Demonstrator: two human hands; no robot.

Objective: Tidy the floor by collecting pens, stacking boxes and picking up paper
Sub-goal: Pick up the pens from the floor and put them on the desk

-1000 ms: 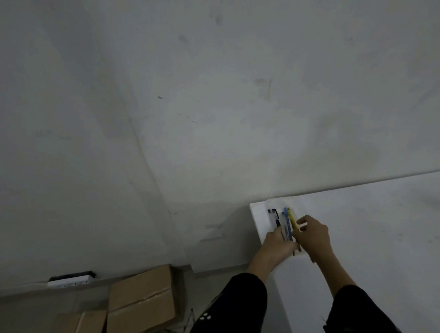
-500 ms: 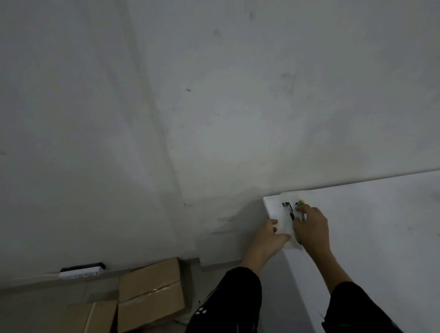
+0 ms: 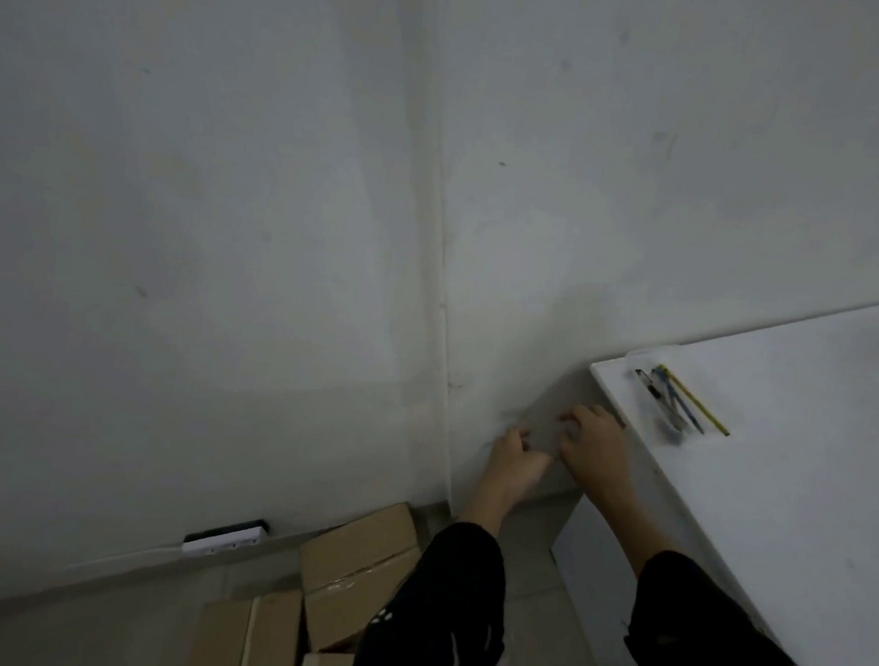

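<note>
Overhead and all around, the pale grey plastered wall [image 3: 279,220] fills most of the view, with a vertical corner seam running down its middle. Next in size, the white flat-topped table [image 3: 804,484] enters from the right, its near-left corner pointing toward the wall. Below, on the grey floor [image 3: 101,616], brown cardboard boxes [image 3: 350,574] sit grouped against the foot of the wall, one resting higher than the flat ones beside it. Both arms wear black sleeves [image 3: 441,611] and reach forward from the bottom edge. The right hand [image 3: 595,445] is held palm down just off the table's left edge, its fingers curled loosely and slightly apart, gripping nothing that shows. The left hand [image 3: 514,458] sits just beside it, nearly touching, fingers bent inward; motion blur makes it hard to tell whether they pinch anything. A white power strip with a black top [image 3: 224,538] lies along the base of the wall, left of the boxes. Smallest, the collected pens [image 3: 675,398] lie together on the table near its far-left corner: a yellow one, blue ones and a dark one, side by side and angled alike, apart from both hands.
</note>
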